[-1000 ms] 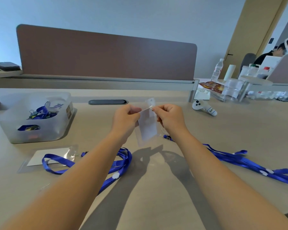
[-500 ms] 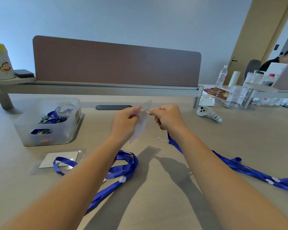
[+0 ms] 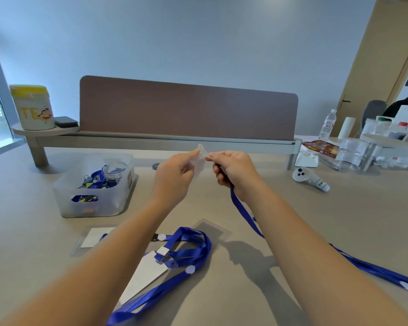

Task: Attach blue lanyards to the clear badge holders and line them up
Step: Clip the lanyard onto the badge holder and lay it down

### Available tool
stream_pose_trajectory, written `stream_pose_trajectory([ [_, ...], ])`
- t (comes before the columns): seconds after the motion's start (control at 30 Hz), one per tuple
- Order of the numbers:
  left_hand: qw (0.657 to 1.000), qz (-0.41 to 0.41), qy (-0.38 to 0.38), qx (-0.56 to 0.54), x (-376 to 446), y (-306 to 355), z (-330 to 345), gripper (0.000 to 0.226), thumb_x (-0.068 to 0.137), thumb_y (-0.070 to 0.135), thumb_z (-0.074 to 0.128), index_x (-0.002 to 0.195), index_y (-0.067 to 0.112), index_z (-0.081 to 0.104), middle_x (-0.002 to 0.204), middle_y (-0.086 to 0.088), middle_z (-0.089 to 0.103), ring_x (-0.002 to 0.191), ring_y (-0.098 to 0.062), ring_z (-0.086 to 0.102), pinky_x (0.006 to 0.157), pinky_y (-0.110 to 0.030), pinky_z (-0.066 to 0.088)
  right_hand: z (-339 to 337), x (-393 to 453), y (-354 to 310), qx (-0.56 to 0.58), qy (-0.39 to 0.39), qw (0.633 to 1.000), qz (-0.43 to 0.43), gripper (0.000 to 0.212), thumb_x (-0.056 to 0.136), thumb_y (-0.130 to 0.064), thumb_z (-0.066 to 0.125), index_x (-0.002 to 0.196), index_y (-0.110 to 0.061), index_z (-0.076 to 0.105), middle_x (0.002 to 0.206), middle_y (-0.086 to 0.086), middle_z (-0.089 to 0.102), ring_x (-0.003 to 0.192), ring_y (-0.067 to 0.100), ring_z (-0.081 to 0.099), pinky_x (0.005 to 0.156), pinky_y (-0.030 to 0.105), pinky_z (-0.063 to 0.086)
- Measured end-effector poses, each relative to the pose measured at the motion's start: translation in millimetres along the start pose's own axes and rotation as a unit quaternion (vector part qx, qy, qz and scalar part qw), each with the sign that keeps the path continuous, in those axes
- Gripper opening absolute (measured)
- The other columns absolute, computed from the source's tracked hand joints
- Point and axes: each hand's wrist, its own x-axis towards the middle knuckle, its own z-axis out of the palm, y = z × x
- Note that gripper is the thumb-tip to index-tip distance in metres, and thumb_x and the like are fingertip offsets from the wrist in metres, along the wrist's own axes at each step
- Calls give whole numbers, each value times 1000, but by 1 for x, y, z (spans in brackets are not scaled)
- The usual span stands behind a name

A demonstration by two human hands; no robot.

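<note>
A clear badge holder [image 3: 199, 164] is being pinched by its top edge in the left hand [image 3: 173, 178], hanging long-axis-down above the desk, while the blue lanyard [image 3: 243, 209] end is being gripped just right of it by the right hand [image 3: 236, 171].

The surface [image 3: 316, 231] looks like smooth, matt beige laminate, and the divider panel [image 3: 188, 109] behind it seems covered in matt brown cloth above a brushed metal rail [image 3: 174, 143]. The blue lanyard [image 3: 243, 209] is woven ribbon with a satin sheen, and the badge holder [image 3: 199, 164] is clear, soft, slightly glossy plastic. The bin [image 3: 92, 196] is frosted, translucent plastic.
</note>
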Motion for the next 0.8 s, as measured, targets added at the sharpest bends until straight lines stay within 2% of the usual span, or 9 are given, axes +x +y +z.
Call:
stream_pose_trajectory([
  [0.1, 994, -60, -20, -86, 10, 2, -12, 40, 92, 5, 43, 132, 11, 43, 128, -12, 57, 114, -23, 51, 90, -23, 37, 9, 5, -9, 6, -32, 999, 1, 24, 92, -16, 51, 70, -13, 58, 58, 1, 50, 43, 6, 41, 41, 13, 38],
  [0.23, 995, -54, -2, -89, 28, -4, -29, 39, 93, 6, 42, 129, 19, 47, 123, -7, 58, 101, -11, 47, 87, -24, 41, 22, 13, -26, -1, -54, 998, -12, 26, 94, -19, 49, 69, -13, 56, 59, 2, 52, 46, 9, 43, 39, 13, 40],
  [0.33, 999, -5, 34, -10, 40, -13, -42, 41, 92, 3, 42, 128, 21, 49, 111, -3, 58, 95, -12, 46, 83, -25, 43, 32, 21, -40, -28, -61, 998, -14, 25, 94, -19, 48, 70, -13, 56, 60, 1, 53, 47, 8, 41, 42, 15, 39],
  [0.43, 990, 79, 72, 92, 47, -19, -54, 39, 90, -1, 45, 125, 16, 53, 103, -12, 63, 89, -20, 52, 75, -28, 46, 38, 29, -51, -19, -68, 998, 3, 24, 93, -18, 48, 73, -10, 57, 63, 2, 53, 48, 8, 39, 44, 16, 35],
  [0.5, 968, 159, 73, 178, 49, -22, -61, 40, 81, -9, 56, 117, 10, 60, 97, -18, 69, 84, -32, 61, 69, -30, 50, 41, 33, -55, -1, -68, 997, 27, 25, 94, -23, 45, 75, -10, 55, 65, 3, 54, 49, 9, 39, 46, 16, 36],
  [0.57, 939, 211, 68, 261, 50, -28, -64, 46, 67, -15, 68, 106, 8, 67, 86, -18, 72, 74, -35, 65, 60, -38, 56, 43, 36, -55, 2, -65, 997, 44, 28, 94, -31, 44, 77, -11, 54, 66, 3, 55, 50, 10, 40, 46, 16, 37],
  [0.7, 904, 242, 51, 348, 49, -36, -62, 55, 54, -10, 79, 103, 13, 69, 81, -14, 73, 71, -32, 66, 58, -37, 56, 45, 38, -48, -35, -66, 997, 31, 26, 92, -28, 51, 73, -12, 57, 65, 2, 56, 53, 10, 42, 50, 18, 39],
  [0.8, 898, 243, 42, 364, 48, -40, -60, 56, 52, -10, 80, 101, 13, 69, 80, -14, 73, 71, -31, 67, 58, -36, 55, 45, 39, -43, -48, -70, 996, 22, 22, 91, -19, 53, 71, -11, 58, 66, 2, 57, 54, 9, 45, 50, 18, 40],
])
